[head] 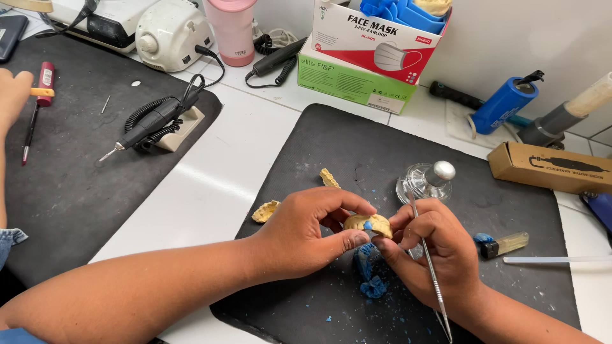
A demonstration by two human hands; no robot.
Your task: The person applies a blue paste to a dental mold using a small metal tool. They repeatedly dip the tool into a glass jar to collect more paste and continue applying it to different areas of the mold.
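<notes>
Together, both hands pinch a yellow plaster dental cast (pixel 368 224) above the dark mat (pixel 331 153).
Left hand (pixel 306 232) fingers close on the chalky, arch-shaped cast, dabbed with blue wax; right hand (pixel 433 245) also grips a slim metal tool (pixel 428 264) near the tabletop's front edge.

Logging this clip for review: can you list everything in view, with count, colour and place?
Dental cast: one, yellow with a blue wax spot, held between both hands.
Cast pieces: two, yellow, on the mat's left part.
Mat: one, black, under the hands.
Blue wax lump: one, on the mat below the hands.
Glass burner: one, clear with metal cap, behind the right hand.
Lighter: one, clear yellow, right of the hands.
Rotary handpiece: one, black, on the left mat.
Mask box: one, white and red, at the back.
Left hand: pinches the cast.
Right hand: steadies the cast, holds a metal wax tool.
</notes>
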